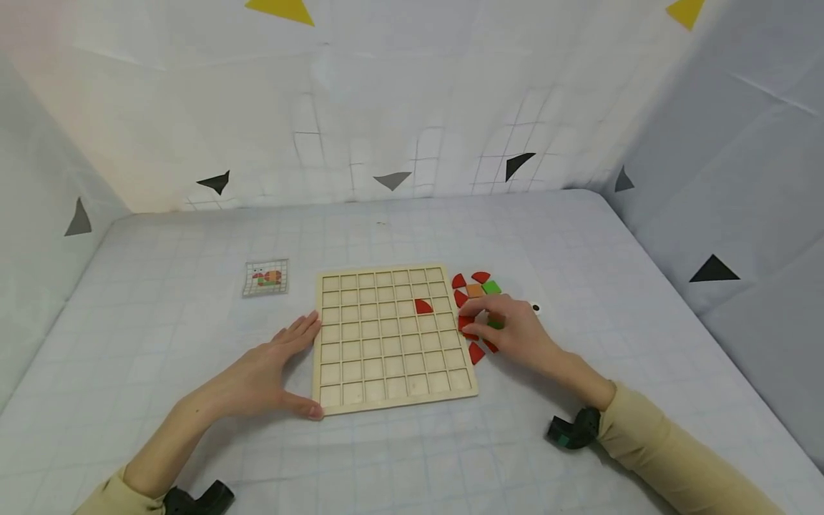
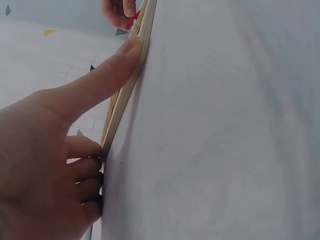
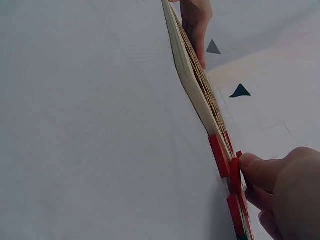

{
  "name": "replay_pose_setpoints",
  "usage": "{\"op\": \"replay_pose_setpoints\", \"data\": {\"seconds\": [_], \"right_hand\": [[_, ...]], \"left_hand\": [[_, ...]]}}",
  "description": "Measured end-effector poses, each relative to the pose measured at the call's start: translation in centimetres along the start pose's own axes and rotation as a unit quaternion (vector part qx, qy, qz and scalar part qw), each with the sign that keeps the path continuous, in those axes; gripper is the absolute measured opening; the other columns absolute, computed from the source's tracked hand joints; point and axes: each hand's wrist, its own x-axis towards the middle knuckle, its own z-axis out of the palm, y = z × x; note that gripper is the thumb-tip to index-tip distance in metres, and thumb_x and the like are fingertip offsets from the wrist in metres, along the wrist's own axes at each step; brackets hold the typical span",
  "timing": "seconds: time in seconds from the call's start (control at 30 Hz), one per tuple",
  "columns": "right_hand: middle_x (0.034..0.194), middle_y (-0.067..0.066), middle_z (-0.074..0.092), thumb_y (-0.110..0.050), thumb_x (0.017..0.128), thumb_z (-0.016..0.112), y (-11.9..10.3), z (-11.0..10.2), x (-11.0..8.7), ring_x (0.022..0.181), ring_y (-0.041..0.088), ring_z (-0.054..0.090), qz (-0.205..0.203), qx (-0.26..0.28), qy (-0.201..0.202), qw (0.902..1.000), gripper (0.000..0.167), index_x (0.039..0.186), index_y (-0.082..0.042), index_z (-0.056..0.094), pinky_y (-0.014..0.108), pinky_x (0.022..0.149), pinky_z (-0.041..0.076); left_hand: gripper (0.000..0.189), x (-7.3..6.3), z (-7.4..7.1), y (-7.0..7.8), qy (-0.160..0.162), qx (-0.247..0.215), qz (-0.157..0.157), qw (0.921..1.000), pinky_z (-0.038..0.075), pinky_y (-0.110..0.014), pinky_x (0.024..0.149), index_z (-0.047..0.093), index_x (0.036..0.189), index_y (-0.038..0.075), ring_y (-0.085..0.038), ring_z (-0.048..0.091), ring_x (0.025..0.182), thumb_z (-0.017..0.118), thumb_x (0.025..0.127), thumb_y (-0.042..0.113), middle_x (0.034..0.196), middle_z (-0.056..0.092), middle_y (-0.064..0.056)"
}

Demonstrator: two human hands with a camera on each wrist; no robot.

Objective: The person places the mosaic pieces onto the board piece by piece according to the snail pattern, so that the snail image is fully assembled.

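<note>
A pale wooden board (image 1: 395, 367) with a grid of square recesses lies on the table. One red quarter-circle piece (image 1: 423, 306) sits in a cell toward its upper right. My left hand (image 1: 270, 368) rests against the board's left edge, thumb at the near corner and fingers stretched along the side. Beyond the right edge, my right hand (image 1: 515, 332) pinches a red piece (image 3: 239, 156) between thumb and fingers, low among the loose pieces. Around it lie more red pieces (image 1: 476, 352), an orange square (image 1: 475, 290) and a green square (image 1: 491, 287); the hand hides some pieces.
A small picture card (image 1: 266, 279) with a coloured figure on a grid lies beyond the board's left side. Right of the pieces is a white piece with a black dot (image 1: 536, 308). White sheeted walls (image 1: 399, 107) rise behind and at both sides.
</note>
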Motion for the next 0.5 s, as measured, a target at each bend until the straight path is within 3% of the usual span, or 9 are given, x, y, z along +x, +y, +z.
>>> {"op": "replay_pose_setpoints", "data": {"seconds": [0.27,0.5], "right_hand": [[0.101,-0.004,0.074,-0.008,0.077,0.085,0.31,-0.26,-0.36,0.088,0.012,0.064,-0.066,-0.040,-0.001,0.9970,0.033,0.108,-0.012,0.074,0.032,0.079,0.055],[0.100,-0.006,0.074,-0.008,0.078,0.084,0.28,-0.14,0.27,0.084,0.010,0.062,-0.073,-0.022,-0.009,0.9971,0.032,0.108,-0.014,0.074,0.031,0.072,0.055]], "left_hand": [[0.132,0.08,0.06,-0.04,-0.001,0.001,-0.002,1.0000,0.017,-0.062,0.121,0.022,0.160,0.010,-0.034,0.011,0.155,0.081,0.059,0.072,0.169,0.011,-0.002],[0.132,0.02,0.05,-0.03,-0.001,-0.002,0.003,1.0000,0.016,-0.058,0.123,0.022,0.160,0.008,-0.032,0.010,0.155,0.083,0.059,0.070,0.169,0.012,-0.004]]}}
